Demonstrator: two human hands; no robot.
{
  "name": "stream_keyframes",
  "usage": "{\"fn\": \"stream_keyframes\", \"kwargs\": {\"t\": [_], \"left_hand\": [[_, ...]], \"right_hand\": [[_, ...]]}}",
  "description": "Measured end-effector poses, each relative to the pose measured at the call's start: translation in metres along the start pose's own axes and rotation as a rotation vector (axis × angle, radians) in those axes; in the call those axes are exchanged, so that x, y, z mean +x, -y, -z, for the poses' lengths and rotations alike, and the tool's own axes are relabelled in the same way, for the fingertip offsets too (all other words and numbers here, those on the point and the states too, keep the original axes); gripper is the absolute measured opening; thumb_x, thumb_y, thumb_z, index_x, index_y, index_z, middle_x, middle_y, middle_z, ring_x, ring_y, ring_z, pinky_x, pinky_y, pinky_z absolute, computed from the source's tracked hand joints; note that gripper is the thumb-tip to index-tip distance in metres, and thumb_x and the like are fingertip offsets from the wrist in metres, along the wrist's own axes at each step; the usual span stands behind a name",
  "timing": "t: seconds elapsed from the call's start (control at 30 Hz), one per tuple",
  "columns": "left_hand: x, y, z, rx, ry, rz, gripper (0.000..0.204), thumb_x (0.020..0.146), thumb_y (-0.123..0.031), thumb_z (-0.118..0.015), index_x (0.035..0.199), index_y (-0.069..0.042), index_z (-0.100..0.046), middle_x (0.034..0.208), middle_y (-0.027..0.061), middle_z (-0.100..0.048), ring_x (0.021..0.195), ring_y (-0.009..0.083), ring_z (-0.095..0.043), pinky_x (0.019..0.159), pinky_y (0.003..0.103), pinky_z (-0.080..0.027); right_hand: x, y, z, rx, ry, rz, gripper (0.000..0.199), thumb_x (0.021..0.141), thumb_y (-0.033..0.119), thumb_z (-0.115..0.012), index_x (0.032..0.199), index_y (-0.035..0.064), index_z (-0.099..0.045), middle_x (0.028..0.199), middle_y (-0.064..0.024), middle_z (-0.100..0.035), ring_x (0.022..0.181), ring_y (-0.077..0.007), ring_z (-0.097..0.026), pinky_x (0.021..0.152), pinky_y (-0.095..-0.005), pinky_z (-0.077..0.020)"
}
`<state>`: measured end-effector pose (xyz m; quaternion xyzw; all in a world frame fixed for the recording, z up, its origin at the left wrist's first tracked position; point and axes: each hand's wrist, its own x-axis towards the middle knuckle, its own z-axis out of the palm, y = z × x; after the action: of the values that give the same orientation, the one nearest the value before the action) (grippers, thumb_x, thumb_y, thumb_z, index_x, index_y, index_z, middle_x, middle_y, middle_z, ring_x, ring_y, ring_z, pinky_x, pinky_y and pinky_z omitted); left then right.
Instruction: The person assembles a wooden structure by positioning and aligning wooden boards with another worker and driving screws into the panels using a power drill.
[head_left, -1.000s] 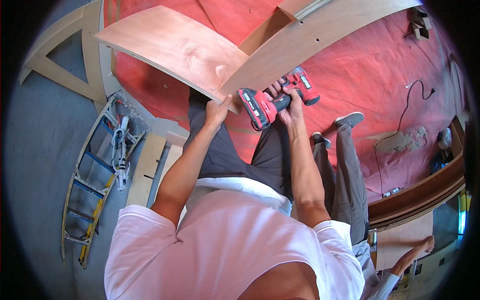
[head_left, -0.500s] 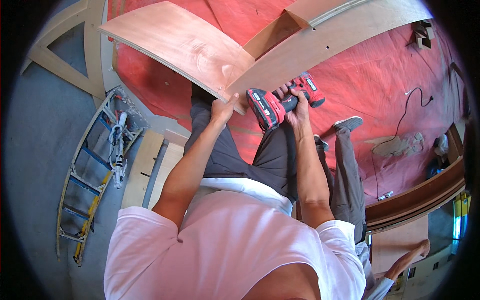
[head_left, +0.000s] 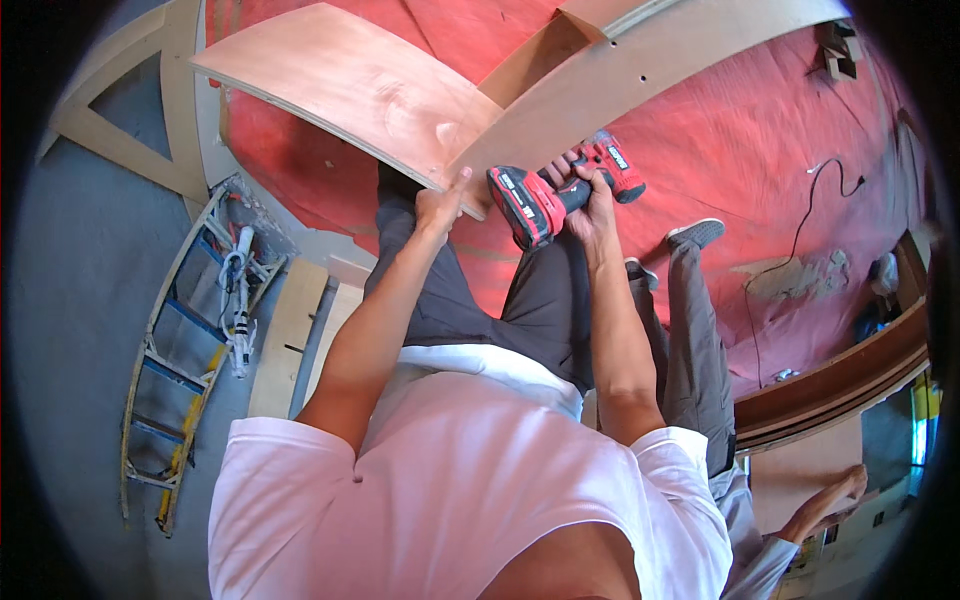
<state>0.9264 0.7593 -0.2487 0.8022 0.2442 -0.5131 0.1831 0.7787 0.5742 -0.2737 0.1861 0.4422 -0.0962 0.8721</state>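
My right hand grips the handle of a red and black cordless drill, its nose pointing down-left near the lower edge of a long curved wooden beam. My left hand holds the bottom edge of a bent plywood sheet where it meets that beam. Both arms reach up from my white shirt. Dark trousers show below the hands.
A red sheet covers the floor, with a black cable on it. A ladder and pale planks lie at left on grey floor. Another person's grey-trousered legs and a hand are at right, by a curved brown rail.
The drill and my right hand have shifted slightly up and right along the beam. My left hand stays on the plywood edge.
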Motion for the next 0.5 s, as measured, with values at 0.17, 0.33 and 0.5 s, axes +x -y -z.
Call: {"fn": "stream_keyframes", "kwargs": {"t": [0.17,0.33,0.5], "left_hand": [[0.001,-0.01,0.001,0.082,-0.002,0.089,0.059,0.067,-0.061,-0.068,0.062,-0.003,-0.058,0.048,0.0046,-0.049,0.034,0.0117,-0.041,0.03,0.028,-0.031],[-0.002,-0.009,0.002,0.03,-0.004,0.099,0.054,0.069,-0.059,-0.067,0.064,-0.006,-0.056,0.05,0.0023,-0.048,0.033,0.0093,-0.037,0.029,0.025,-0.026],[-0.005,-0.014,-0.015,0.054,0.015,0.083,0.053,0.069,-0.059,-0.067,0.063,-0.008,-0.055,0.049,0.0014,-0.047,0.033,0.0092,-0.036,0.03,0.025,-0.025]], "right_hand": [[-0.024,0.027,0.005,-0.18,-0.255,0.149,0.041,0.077,0.007,-0.055,0.116,0.0046,-0.043,0.093,-0.0105,-0.057,0.082,-0.0202,-0.056,0.076,-0.0381,-0.0474],[-0.058,0.069,0.03,-0.465,-0.368,0.4,0.037,0.078,0.001,-0.055,0.113,0.0046,-0.044,0.073,-0.0065,-0.052,0.061,-0.0162,-0.053,0.058,-0.0296,-0.0486],[-0.112,0.127,0.1,-1.264,-0.68,0.809,0.014,0.076,0.003,-0.062,0.089,0.0063,-0.057,0.068,0.0,-0.051,0.055,-0.0103,-0.047,0.051,-0.0244,-0.0402]]}}
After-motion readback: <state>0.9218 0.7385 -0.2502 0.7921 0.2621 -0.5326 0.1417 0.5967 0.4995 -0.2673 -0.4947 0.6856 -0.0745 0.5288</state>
